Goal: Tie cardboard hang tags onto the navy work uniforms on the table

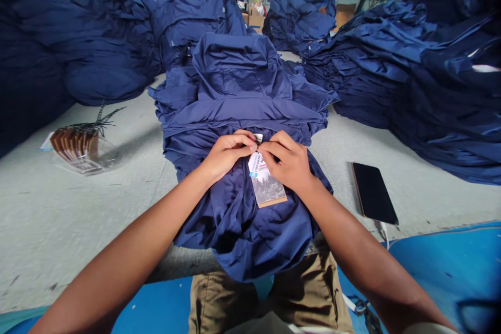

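Note:
A navy garment (238, 109) lies spread on top of a stack of similar ones, its lower end hanging over the table edge. My left hand (230, 152) pinches at the top of a hang tag (270, 188), beside a small white label (258, 139). From the other side my right hand (287, 159) closes its fingers at the same spot, where the tag's cord seems to be. The tag hangs below the fingertips and shows a grey forest picture with a tan lower edge. The cord itself is mostly hidden by my fingers.
A bundle of brown tags (76, 143) with black cords sits in clear plastic at the left. A black phone (374, 193) with a white cable lies at the right. Tall navy garment piles (391, 62) rise on both sides and behind. The grey table (129, 188) ends near my lap.

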The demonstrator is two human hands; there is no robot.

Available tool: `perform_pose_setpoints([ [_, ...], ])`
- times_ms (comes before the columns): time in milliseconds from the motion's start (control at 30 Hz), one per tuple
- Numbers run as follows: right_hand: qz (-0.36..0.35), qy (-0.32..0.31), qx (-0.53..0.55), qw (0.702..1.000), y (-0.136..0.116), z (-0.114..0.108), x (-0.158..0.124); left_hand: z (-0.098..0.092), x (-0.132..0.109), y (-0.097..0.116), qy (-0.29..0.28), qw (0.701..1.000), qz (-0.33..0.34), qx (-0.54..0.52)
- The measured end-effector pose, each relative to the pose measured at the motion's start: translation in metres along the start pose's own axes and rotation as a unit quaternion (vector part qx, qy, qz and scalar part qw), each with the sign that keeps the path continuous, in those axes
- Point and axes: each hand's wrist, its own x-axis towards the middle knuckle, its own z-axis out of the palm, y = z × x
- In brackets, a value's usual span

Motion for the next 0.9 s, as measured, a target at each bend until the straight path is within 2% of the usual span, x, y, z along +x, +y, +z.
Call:
perform_pose_setpoints([
  [167,0.082,-0.035,0.126,0.988,0.0028,0.0015,0.002,-0.0023,0.0002,-0.0021,-0.018,1.0,0.008,0.018],
  [300,0.119,-0.059,0.178,0.975,0.0069,0.0025,0.0033,-0.0038,0.0007,-0.0026,-0.034,0.998,0.016,0.053],
  [667,0.118,-0.053,0.172,0.977,-0.0004,-0.0002,0.0024,-0.0006,0.0008,0.0028,-0.075,0.976,0.085,0.188],
  [900,0.107,-0.047,0.184,0.976,-0.0001,-0.0004,0.0022,-0.0035,0.0017,-0.0007,-0.08,0.976,0.091,0.183],
])
